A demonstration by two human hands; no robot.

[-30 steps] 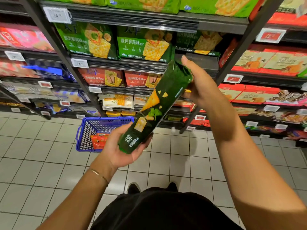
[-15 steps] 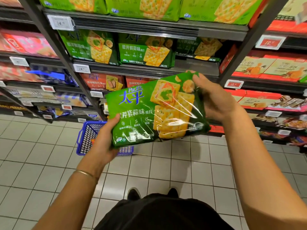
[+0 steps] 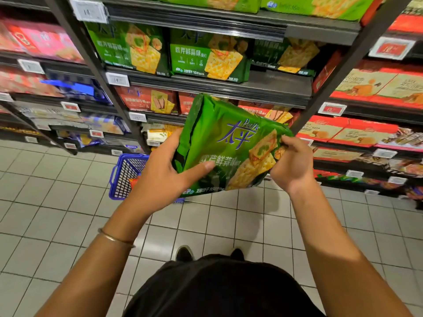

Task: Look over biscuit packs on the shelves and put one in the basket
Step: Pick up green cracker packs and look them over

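A green biscuit pack (image 3: 224,138) with cracker pictures is held up in front of the shelves, its printed face toward me and tilted. My left hand (image 3: 160,177) grips its left edge, thumb across the front. My right hand (image 3: 291,167) grips its lower right corner with curled fingers. Below and behind the pack, a blue wire basket (image 3: 123,177) stands on the tiled floor, mostly hidden by my left hand; something orange-red lies inside it.
Dark metal shelves (image 3: 229,88) hold more green packs (image 3: 206,56) above, red-orange packs (image 3: 146,100) below them, and red boxes (image 3: 366,88) at the right. Pink and blue packs fill the left bay. My shoes (image 3: 184,252) stand on the white tiles.
The pack has been turned from edge-on to face-on, then swung lower and tilted. My right hand slid from its top end to its lower right corner; my left hand moved onto its left edge.
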